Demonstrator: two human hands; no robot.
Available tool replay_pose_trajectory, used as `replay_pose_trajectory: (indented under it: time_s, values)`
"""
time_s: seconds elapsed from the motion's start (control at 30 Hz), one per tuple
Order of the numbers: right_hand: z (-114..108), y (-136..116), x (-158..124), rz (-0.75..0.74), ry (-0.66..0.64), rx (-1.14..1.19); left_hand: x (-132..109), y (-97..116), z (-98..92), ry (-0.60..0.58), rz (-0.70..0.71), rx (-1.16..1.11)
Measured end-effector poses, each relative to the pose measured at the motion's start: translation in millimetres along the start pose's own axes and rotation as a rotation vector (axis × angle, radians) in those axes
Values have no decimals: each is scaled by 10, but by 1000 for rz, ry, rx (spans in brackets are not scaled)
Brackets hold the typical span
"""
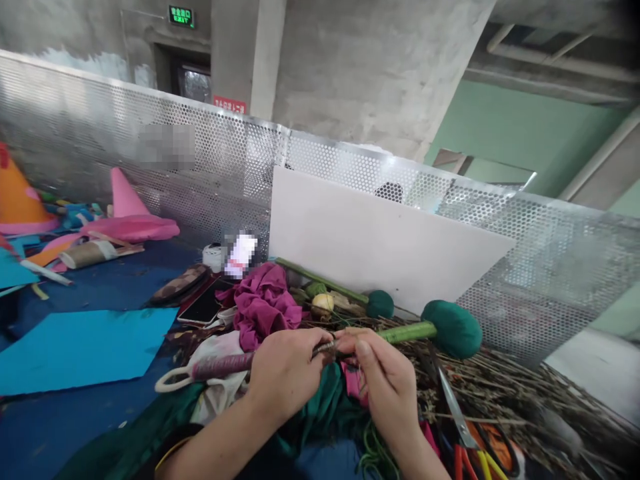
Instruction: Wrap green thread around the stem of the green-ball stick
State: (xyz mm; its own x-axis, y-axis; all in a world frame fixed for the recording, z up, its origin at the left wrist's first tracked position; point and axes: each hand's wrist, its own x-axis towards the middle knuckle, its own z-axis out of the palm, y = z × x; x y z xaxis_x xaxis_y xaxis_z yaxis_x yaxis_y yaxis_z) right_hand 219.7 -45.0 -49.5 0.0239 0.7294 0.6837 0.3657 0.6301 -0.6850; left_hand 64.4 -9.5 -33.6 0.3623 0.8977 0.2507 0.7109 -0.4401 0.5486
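My left hand is closed round a stick wrapped in purple, with a white loop at its left end. A bare, ridged brown stretch shows between my hands. My right hand pinches at that stretch, fingertips close to my left thumb; the exact contact is hidden. Beyond my right knuckles runs a green-wrapped rod ending in a dark green cloth ball; whether it joins the stick I cannot tell. Dark green cloth and a pink piece lie beneath my hands.
Scissors and red- and yellow-handled tools lie right, among dry twigs. Magenta cloth, a phone and blue sheet are left. A white board leans on the perforated metal partition behind.
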Motion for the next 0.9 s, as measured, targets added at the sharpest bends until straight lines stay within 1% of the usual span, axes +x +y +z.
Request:
replay_pose_trajectory:
  time_s: [0.07, 0.17, 0.3, 0.37, 0.53, 0.6, 0.7, 0.8, 0.9]
  values:
    - [-51, 46, 42, 9, -13, -20, -17, 10, 18, -15, 36, 66]
    - [-68, 96, 62, 32, -41, -45, -36, 25, 40, -17, 98, 158]
    - [-83, 108, 73, 106, -71, -98, -54, 39, 61, 38, 192, 269]
    - [-101, 110, 82, 139, -88, -131, -59, 35, 78, 70, 270, 305]
    - [-155, 120, 120, 230, -146, -199, -64, 4, 148, 153, 521, 325]
    - [-180, 118, 134, 257, -177, -229, -66, -6, 170, 201, 583, 317]
    - [-205, 117, 140, 274, -202, -271, -68, -16, 189, 241, 648, 327]
    - [-194, 131, 134, 287, -200, -295, -68, -23, 195, 226, 696, 372]
    - [-159, 137, 139, 289, -202, -308, -71, -19, 187, 194, 680, 398]
